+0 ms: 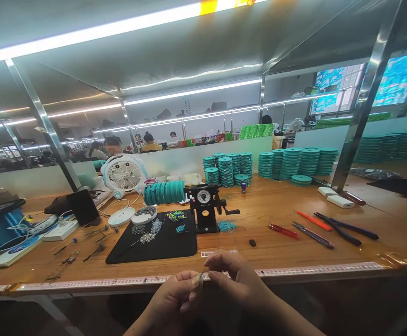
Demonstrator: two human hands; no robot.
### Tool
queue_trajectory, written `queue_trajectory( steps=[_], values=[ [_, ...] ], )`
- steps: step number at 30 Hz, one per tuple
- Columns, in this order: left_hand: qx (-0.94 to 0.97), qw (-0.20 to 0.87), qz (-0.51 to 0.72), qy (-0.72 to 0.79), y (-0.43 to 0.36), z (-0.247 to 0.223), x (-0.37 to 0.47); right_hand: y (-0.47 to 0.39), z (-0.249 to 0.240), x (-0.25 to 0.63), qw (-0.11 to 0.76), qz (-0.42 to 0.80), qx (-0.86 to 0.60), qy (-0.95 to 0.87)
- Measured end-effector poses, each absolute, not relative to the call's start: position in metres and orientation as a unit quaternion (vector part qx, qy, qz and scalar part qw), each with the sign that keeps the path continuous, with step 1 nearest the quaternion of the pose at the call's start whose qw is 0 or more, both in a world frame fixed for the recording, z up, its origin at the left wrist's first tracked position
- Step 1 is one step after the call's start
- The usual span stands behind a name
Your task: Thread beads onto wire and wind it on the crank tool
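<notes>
My left hand [179, 291] is closed in a pinch at the bench's front edge, gripping a thin green strand [201, 274]. Just beside it, my right hand [236, 276] curls in with thumb and index finger at the strand's upper end. The strand is too fine to tell its exact kind. Beyond the hands stands a black hand-crank winder [205, 212] with a dial, and a row of teal spools [164, 192] sits on its shaft. Small teal pieces [227, 227] lie at its foot. A black mat [119, 249] holds piles of small metal parts [148, 238] and colourful beads [176, 215].
Pliers [347, 228], a craft knife [312, 234] and an orange tool [312, 220] lie on the right. Stacked teal spools [292, 163] stand at the back. A white fan [124, 175], a phone [82, 207] and a blue spool [5, 228] are left. A measuring tape [294, 270] runs along the edge.
</notes>
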State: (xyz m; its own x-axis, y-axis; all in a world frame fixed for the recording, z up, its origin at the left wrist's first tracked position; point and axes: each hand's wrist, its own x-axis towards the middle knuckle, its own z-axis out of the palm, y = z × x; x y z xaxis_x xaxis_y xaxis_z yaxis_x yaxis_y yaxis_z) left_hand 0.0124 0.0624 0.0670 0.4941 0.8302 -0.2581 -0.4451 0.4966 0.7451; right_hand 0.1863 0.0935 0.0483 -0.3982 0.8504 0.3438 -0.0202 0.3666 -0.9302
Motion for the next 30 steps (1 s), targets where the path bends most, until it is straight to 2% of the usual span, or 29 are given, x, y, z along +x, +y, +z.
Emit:
queue_trajectory(
  steps=[6,11,17,22,30],
  values=[
    [0.302,0.806,0.389,0.328,0.061,0.068,0.016,0.090,0.046,0.178,0.484,0.435,-0.315,-0.691],
    [0.325,0.788,0.385,0.355,0.060,0.066,0.017,0.082,0.045,0.177,0.462,0.409,-0.337,-0.711],
    [0.397,0.697,0.419,0.425,0.061,0.056,0.010,0.080,0.045,0.183,0.443,0.358,-0.340,-0.748],
    [0.423,0.675,0.405,0.449,0.063,0.046,0.003,0.081,0.044,0.187,0.427,0.320,-0.361,-0.765],
    [0.531,0.560,0.364,0.522,0.054,0.060,0.001,0.075,0.040,0.191,0.391,0.318,-0.391,-0.770]
  ],
)
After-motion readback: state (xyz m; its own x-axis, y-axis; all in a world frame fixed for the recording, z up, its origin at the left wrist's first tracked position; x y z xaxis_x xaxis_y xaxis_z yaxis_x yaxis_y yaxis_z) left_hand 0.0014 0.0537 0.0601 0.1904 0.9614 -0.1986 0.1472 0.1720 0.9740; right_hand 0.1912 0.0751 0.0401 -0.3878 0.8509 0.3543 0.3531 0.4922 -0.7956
